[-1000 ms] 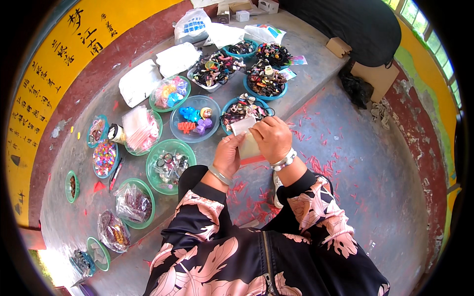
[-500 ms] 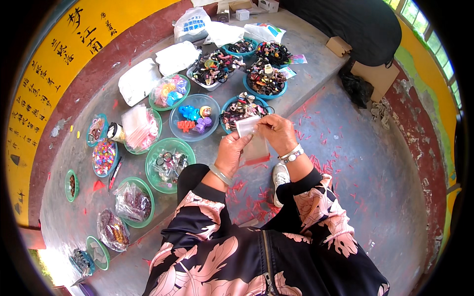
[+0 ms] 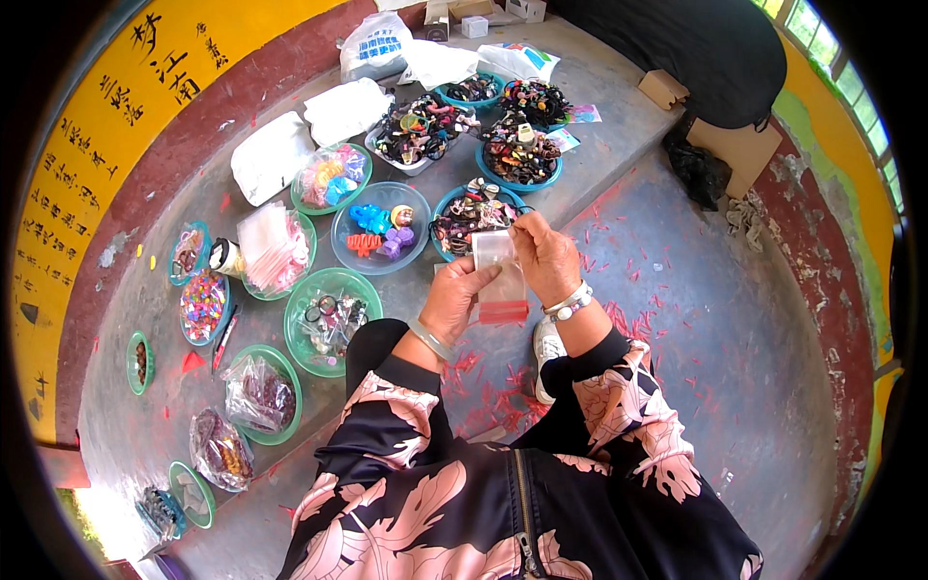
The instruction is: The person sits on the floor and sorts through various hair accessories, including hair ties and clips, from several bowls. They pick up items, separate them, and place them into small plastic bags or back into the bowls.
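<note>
A small clear plastic bag point(image 3: 504, 286) with a red band along its lower edge hangs between my hands, its whitish flap upward. My left hand point(image 3: 455, 298) grips its left side, thumb laid across the front. The fingers of my right hand point(image 3: 548, 263) pinch the upper right edge. Whether the bag's mouth is parted is too fine to make out. Just beyond my hands stands a blue bowl point(image 3: 435, 217) heaped with dark hair ties point(image 3: 472, 211). A pink-and-clear stack of similar bags point(image 3: 273, 247) lies in a green bowl to the left.
A clear bowl point(image 3: 348, 253) holds colourful hair claws point(image 3: 369, 220). Nearer is a green basin point(image 3: 302, 353) of wrapped accessories. More bowls of hair ties and beads cover the raised ledge point(image 3: 580, 145). A red pen point(image 3: 225, 340) lies there. Red scraps point(image 3: 633, 324) litter the floor.
The bag has turned flatter toward me, showing more of its front and red band. My right fingers have shifted slightly along its upper edge; my left hand stays nearly in place.
</note>
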### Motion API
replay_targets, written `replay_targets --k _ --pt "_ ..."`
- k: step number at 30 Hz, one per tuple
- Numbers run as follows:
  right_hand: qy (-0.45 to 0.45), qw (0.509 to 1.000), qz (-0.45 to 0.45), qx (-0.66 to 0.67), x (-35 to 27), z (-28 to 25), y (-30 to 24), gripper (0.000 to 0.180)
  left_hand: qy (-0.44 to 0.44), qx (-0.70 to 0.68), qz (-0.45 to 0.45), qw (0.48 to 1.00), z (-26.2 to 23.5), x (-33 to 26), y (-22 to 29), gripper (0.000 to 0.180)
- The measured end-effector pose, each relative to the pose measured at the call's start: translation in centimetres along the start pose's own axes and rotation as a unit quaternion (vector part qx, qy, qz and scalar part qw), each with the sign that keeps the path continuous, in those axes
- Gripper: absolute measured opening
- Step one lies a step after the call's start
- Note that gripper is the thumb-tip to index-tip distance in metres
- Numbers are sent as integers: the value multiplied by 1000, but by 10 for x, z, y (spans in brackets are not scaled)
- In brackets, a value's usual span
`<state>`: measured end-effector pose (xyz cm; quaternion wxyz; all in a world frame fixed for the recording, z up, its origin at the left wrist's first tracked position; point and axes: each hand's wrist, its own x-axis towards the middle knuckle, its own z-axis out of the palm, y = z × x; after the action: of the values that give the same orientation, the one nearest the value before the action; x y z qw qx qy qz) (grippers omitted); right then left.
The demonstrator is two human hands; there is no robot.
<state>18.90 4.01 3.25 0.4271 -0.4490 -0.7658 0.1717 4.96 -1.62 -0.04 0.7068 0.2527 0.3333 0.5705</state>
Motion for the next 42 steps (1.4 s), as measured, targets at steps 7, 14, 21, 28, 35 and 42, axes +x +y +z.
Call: replay_targets --k 7,14,21,28,35,42 --pt "20 999 14 40 1 4 8 8 -7 -2 4 1000 -7 2 -3 16" --pt "-8 978 114 175 3 1 11 10 -20 -2 4 1000 -6 3 -2 20" --pt "-18 923 226 312 7 -4 7 14 -19 23 0 1000 -3 2 -1 20" --pt "3 851 307 426 7 -1 11 19 0 19 32 999 -1 2 -2 21" --pt "47 783 355 509 4 2 16 19 1 16 37 999 -2 3 -2 20" --pt "89 758 342 549 4 0 22 18 9 -11 2 1000 -6 5 -4 20"
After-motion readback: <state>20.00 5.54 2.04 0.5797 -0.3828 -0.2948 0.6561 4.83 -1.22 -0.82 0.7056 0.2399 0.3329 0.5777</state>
